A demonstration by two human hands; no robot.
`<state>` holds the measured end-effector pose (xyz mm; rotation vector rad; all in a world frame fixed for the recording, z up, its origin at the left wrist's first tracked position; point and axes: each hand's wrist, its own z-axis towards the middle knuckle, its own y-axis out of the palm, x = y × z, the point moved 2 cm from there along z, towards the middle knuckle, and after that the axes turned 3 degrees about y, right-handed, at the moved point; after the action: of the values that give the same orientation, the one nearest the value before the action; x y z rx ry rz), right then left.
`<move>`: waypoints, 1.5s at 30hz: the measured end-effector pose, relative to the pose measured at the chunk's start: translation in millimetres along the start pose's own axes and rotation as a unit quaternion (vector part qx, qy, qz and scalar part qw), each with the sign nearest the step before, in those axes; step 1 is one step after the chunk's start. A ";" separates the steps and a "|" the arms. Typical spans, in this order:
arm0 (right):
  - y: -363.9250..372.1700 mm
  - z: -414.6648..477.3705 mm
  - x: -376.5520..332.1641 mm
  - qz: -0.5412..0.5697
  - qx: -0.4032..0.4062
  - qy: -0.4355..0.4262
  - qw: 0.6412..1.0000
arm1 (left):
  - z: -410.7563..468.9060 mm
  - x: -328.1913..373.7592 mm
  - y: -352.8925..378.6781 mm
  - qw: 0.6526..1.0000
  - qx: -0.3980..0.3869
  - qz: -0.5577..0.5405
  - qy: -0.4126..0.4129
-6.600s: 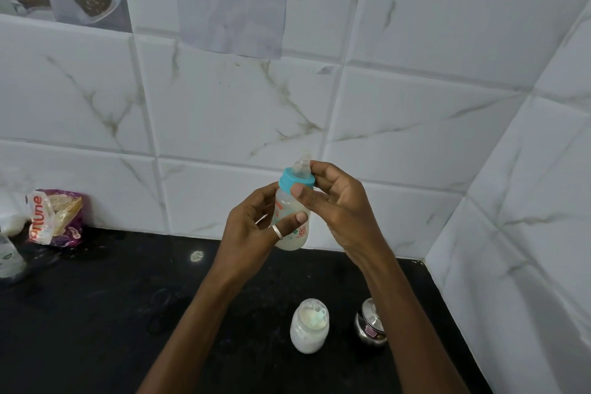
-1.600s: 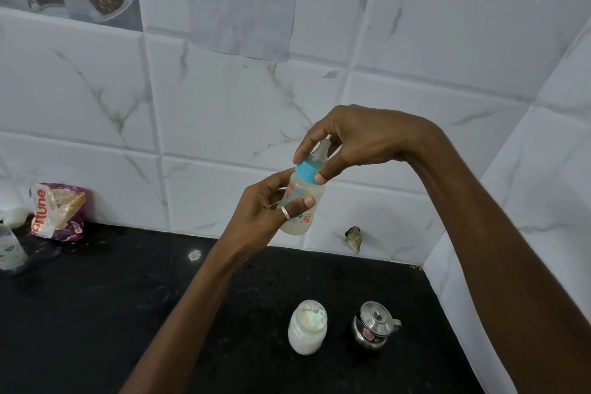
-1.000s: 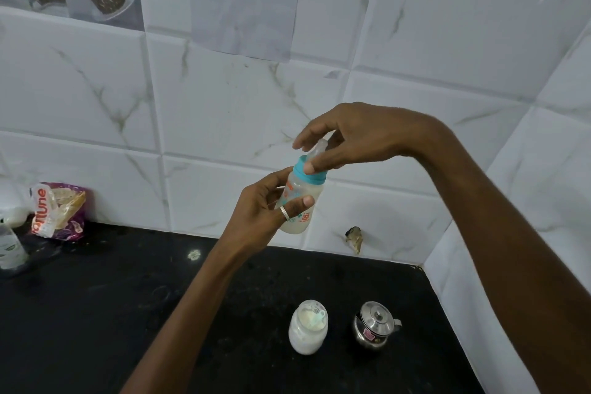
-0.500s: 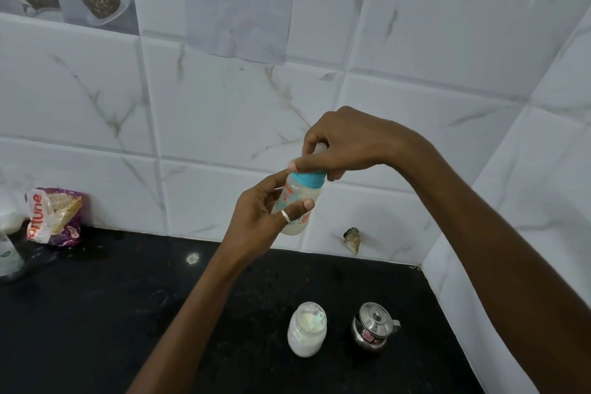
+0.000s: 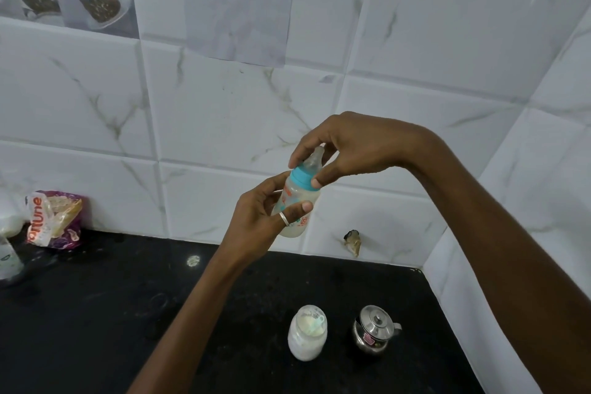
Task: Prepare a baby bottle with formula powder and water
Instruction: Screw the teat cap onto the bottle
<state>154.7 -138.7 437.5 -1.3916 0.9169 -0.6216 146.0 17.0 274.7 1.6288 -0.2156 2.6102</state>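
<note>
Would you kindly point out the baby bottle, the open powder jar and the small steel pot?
baby bottle [image 5: 299, 201]: head view, on its milky body.
powder jar [image 5: 307, 339]: head view, on its side wall.
steel pot [image 5: 374, 331]: head view, on its lid.

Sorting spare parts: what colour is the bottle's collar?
Turquoise blue collar, clearest in the head view.

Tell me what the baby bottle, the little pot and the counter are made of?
The bottle looks like cloudy see-through plastic: milky liquid shows through it. Its ring looks like matte blue plastic, and the teat is probably clear soft rubber. The pot looks like shiny steel, since it mirrors light. The counter looks like polished black stone, with a glint on it.
</note>
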 end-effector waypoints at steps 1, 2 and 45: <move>0.6 0.3 -0.4 -0.005 0.009 0.011 1.000 | -0.5 0.3 0.3 1.000 0.002 -0.001 0.000; 1.6 0.8 -0.7 -0.008 0.020 0.026 0.999 | -0.4 0.9 0.9 1.000 0.004 -0.001 0.001; 80.8 -7.0 20.0 0.547 0.171 -0.025 0.819 | 16.0 14.1 -9.4 0.981 -0.121 -0.149 -0.040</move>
<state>147.8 -149.8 355.0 -0.3831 1.2930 0.1495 155.1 23.6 295.2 1.5498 -0.2582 2.2062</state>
